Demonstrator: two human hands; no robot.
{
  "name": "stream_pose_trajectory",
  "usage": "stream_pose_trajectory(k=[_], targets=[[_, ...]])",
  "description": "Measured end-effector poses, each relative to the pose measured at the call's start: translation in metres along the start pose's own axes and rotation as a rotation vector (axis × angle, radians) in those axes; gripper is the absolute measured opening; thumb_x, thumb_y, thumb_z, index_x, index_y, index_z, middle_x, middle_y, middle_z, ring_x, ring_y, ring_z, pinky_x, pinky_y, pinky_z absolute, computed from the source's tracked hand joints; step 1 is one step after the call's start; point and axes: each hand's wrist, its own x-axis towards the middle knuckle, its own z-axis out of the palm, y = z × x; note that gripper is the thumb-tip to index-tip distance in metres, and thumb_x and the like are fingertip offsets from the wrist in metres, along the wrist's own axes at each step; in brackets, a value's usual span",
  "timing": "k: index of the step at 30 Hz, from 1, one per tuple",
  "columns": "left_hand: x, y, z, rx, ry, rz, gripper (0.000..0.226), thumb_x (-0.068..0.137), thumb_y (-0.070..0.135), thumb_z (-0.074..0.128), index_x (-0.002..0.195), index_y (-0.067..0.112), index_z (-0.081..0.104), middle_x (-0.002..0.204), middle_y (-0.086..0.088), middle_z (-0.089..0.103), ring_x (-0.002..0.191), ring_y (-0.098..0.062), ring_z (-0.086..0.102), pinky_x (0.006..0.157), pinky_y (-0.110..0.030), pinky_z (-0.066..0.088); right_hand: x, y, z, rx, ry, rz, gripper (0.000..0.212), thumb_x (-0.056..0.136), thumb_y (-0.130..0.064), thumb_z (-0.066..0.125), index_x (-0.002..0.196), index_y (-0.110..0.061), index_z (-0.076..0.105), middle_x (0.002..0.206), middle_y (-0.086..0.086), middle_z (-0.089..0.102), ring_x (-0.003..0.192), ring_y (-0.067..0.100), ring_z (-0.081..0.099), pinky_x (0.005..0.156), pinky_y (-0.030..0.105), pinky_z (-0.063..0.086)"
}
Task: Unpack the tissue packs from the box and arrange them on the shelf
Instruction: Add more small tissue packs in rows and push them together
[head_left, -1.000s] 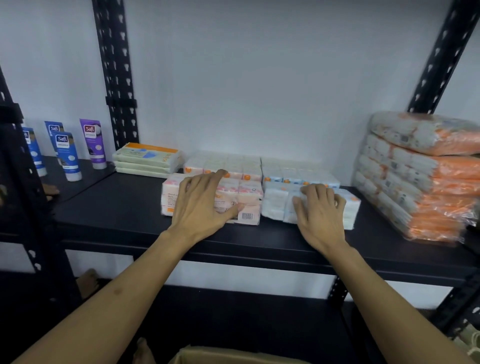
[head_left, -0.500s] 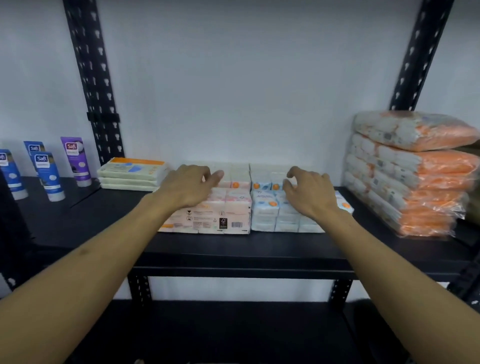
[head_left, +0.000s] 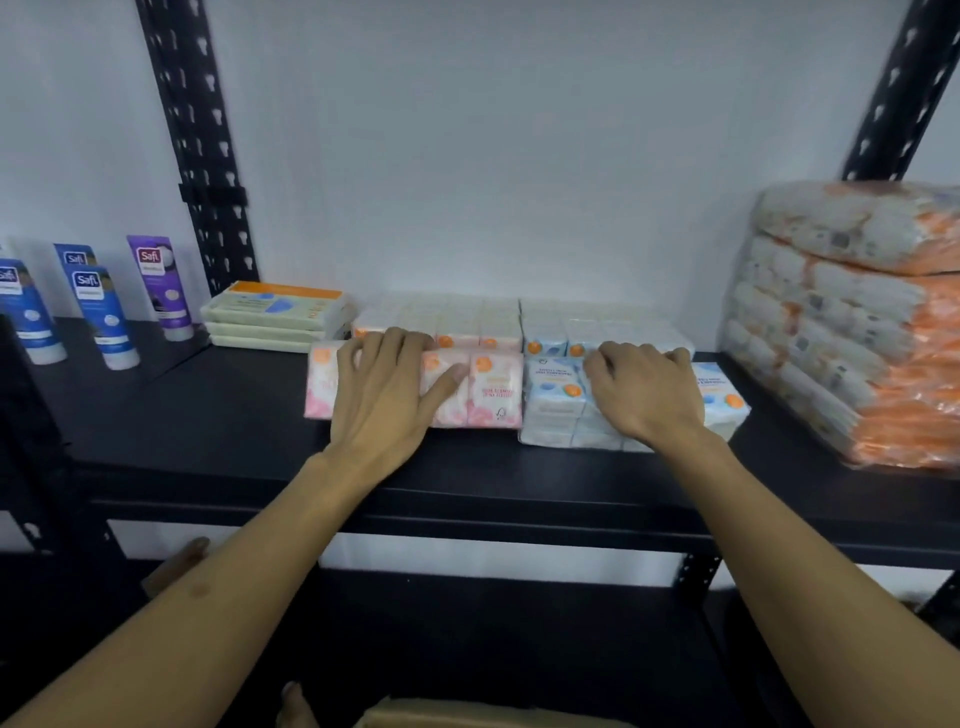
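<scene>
A pink tissue pack (head_left: 493, 389) and a blue tissue pack (head_left: 550, 395) lie side by side near the front of the black shelf (head_left: 208, 415). My left hand (head_left: 384, 395) rests flat on the pink pack, its fingers straight and the thumb spread. On the blue pack lies my right hand (head_left: 644, 395), with its fingers curled over the pack's far edge. Behind them stands a back row of orange-marked packs (head_left: 457, 322) and blue packs (head_left: 597, 322). The brown box's (head_left: 467, 714) top edge shows at the bottom of the view.
A tall stack of large orange tissue bundles (head_left: 841, 332) fills the shelf's right end. Flat cream packs (head_left: 275, 317) and several standing tubes (head_left: 104, 312) are at the left. A perforated black post (head_left: 202, 156) rises at the back left. A lower shelf lies below.
Both hands lifted off the packs half a second ago and have come down again. The pink pack now lies with its printed face up. The view has shifted.
</scene>
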Motion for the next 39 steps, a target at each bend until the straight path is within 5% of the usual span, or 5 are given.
stream_pose_trajectory(k=[10, 19, 26, 32, 39], targets=[[-0.011, 0.003, -0.005, -0.084, 0.022, -0.014, 0.048, 0.091, 0.064, 0.051, 0.113, 0.022, 0.063, 0.118, 0.003, 0.059, 0.112, -0.019, 0.048, 0.097, -0.040, 0.030, -0.042, 0.002, 0.020, 0.042, 0.342, -0.052, 0.035, 0.104, -0.037, 0.032, 0.108, -0.012, 0.055, 0.103, 0.006, 0.053, 0.095, 0.026, 0.046, 0.092, 0.042, 0.028], [-0.013, 0.008, -0.010, -0.072, -0.028, 0.006, 0.064, 0.085, 0.070, 0.047, 0.131, 0.029, 0.061, 0.139, 0.002, 0.059, 0.131, -0.021, 0.047, 0.112, -0.045, 0.027, -0.052, 0.000, -0.015, 0.117, 0.159, -0.094, 0.040, 0.083, -0.056, 0.045, 0.100, -0.019, 0.049, 0.107, -0.002, 0.043, 0.100, 0.022, 0.041, 0.086, 0.039, 0.028], [-0.012, 0.006, -0.008, -0.078, -0.070, -0.026, 0.075, 0.078, 0.083, 0.054, 0.132, 0.031, 0.061, 0.139, 0.005, 0.060, 0.126, -0.018, 0.048, 0.109, -0.042, 0.027, -0.032, -0.035, -0.036, 0.056, -0.242, -0.251, 0.099, 0.081, -0.056, 0.067, 0.157, -0.038, 0.007, 0.165, 0.001, 0.016, 0.151, 0.028, 0.017, 0.118, 0.060, 0.022], [-0.014, 0.006, -0.011, -0.071, -0.065, -0.022, 0.073, 0.080, 0.081, 0.054, 0.133, 0.031, 0.060, 0.141, 0.004, 0.058, 0.127, -0.019, 0.047, 0.109, -0.041, 0.024, -0.011, -0.044, -0.051, 0.004, -0.356, -0.259, 0.077, 0.093, -0.038, 0.068, 0.154, -0.045, 0.021, 0.143, 0.004, 0.046, 0.130, 0.029, 0.043, 0.103, 0.053, 0.042], [-0.014, 0.006, -0.009, -0.056, -0.064, -0.018, 0.075, 0.081, 0.082, 0.050, 0.134, 0.031, 0.059, 0.141, 0.004, 0.057, 0.128, -0.020, 0.046, 0.110, -0.040, 0.021, 0.009, -0.034, -0.102, 0.384, 0.068, -0.104, 0.046, 0.090, -0.036, 0.073, 0.128, -0.020, 0.054, 0.115, -0.002, 0.046, 0.096, 0.019, 0.053, 0.086, 0.030, 0.042]])
